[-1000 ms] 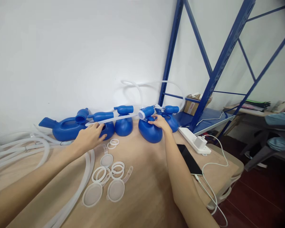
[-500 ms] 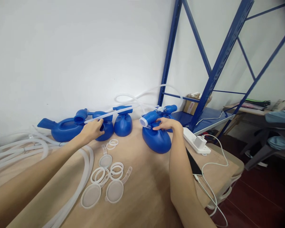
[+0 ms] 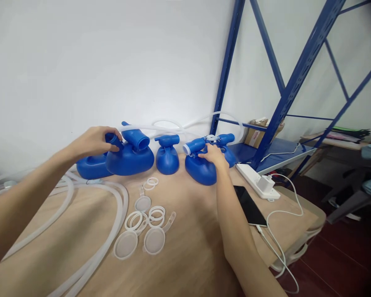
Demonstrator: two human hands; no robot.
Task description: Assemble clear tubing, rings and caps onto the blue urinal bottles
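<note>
At eleven o'clock from the wearer, the left hand grips a blue bottle by its open neck; just past twelve, the right hand holds a second bottle near its top. A third bottle stands between them. Nearer, translucent caps lie toward eleven, a phone between one and two.

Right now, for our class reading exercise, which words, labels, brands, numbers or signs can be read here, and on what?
None can be read.
Cardboard box: a pale label, too small and blurred to read.
Blue bottles: no lettering I can make out.
Phone: dark screen, no visible text.
Power strip: no readable marking.
</note>
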